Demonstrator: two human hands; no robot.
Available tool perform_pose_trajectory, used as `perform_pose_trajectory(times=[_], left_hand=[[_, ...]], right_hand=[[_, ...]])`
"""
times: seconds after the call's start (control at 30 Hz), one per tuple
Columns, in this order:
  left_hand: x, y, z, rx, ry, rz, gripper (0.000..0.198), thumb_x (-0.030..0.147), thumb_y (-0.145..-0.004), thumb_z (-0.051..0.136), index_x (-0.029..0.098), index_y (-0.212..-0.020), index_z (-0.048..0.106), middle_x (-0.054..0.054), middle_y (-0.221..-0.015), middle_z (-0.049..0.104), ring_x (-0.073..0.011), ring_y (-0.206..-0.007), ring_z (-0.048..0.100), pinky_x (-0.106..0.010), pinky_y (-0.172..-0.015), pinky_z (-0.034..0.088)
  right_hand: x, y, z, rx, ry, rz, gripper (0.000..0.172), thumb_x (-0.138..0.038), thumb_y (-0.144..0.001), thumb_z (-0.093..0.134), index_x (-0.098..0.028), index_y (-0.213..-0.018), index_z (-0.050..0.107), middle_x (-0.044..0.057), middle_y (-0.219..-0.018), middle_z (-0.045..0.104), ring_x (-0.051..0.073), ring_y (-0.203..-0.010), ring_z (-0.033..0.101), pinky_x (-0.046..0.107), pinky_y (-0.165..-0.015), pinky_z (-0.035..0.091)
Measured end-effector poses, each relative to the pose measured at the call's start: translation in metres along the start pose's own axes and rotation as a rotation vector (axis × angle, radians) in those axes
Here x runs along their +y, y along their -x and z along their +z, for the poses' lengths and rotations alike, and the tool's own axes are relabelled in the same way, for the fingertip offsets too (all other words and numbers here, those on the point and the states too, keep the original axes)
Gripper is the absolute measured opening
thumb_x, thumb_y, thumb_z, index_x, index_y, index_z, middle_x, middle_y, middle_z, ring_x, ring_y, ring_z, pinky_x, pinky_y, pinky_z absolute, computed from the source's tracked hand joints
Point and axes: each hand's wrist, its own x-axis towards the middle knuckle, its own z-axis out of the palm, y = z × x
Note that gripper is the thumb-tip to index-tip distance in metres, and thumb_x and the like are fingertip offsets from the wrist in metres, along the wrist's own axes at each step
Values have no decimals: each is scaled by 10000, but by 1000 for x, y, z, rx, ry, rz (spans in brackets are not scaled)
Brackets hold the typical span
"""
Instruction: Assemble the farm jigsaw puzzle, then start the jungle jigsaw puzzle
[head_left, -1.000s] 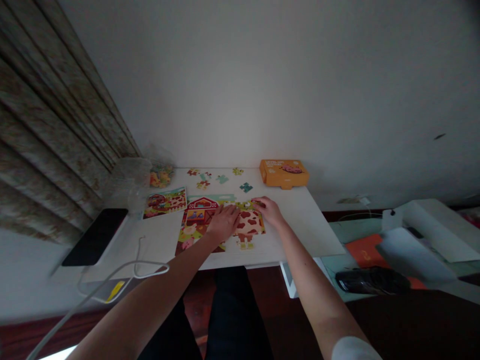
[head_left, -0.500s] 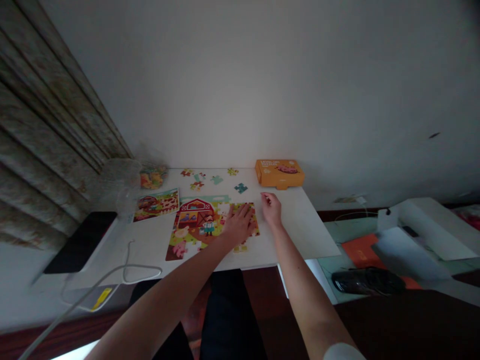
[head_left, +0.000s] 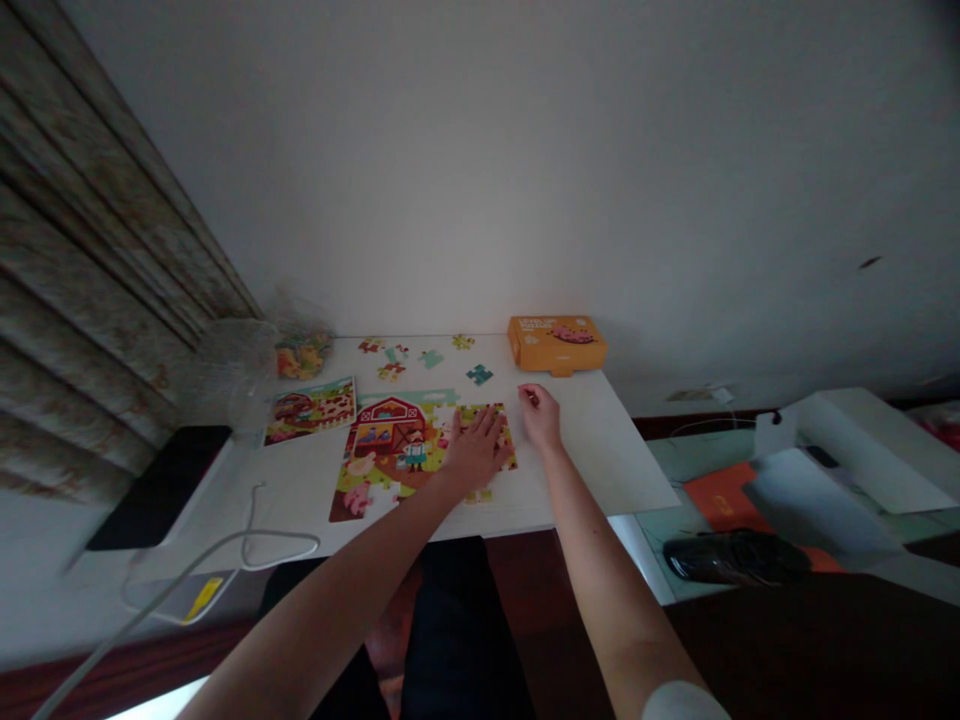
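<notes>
A partly assembled farm jigsaw puzzle lies on the white table, showing a red barn, a farmer and animals. My left hand is flat on its right part, fingers stretched out, covering some of the pieces. Just right of the puzzle rests my right hand, fingers curled closed; what they hold, if anything, is hidden. Beyond the puzzle are several loose pieces, among them a teal puzzle piece and a yellow-green puzzle piece. Another yellowish puzzle piece shows below my left hand.
An orange puzzle box stands at the table's back right. To the left are a picture card, a clear plastic bag, a black tablet-like device and a white cable. A dark bottle lies on the glass surface at right.
The view has shifted very slightly. Both hands stay in the same places, the left flat on the puzzle and the right curled beside it.
</notes>
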Motion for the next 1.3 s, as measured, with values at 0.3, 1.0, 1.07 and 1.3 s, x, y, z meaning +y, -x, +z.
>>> perform_pose_trajectory(times=[0.3, 1.0, 1.07, 1.3], left_hand=[[-7, 9, -3, 52, 25, 44, 485, 418, -1049, 381, 283, -1499, 498, -88, -1603, 450, -309, -1466, 428, -679, -1204, 240], [-70, -134, -29, 7, 156, -285, 460, 131, -880, 648, 172, -1332, 576, -137, -1206, 721, -246, -1094, 676, -351, -931, 517], [-71, -137, -30, 41, 276, -272, 448, 71, -866, 618, 179, -1300, 601, -103, -1152, 741, -206, -1030, 690, -319, -914, 527], [-56, -91, -24, 254, 298, 59, 267, 23, -872, 541, 186, -998, 710, -69, -1013, 720, -203, -1013, 650, -347, -946, 542]], right_hand=[[-5, 2, -1, -33, 31, 1, 361, -514, -896, 493, -223, -905, 706, 57, -845, 731, 200, -714, 592, 313, -737, 485], [-5, 2, 0, -67, 20, 53, 236, -399, -897, 532, -237, -903, 703, 11, -703, 672, 195, -658, 598, 298, -647, 446], [-6, 2, 0, -72, 24, 59, 244, -426, -897, 549, -239, -901, 705, 7, -681, 662, 192, -645, 589, 295, -642, 447], [-14, 3, -2, -121, -328, 175, 483, -634, -862, 602, -216, -1092, 677, 40, -827, 728, 173, -649, 630, 269, -555, 457]])
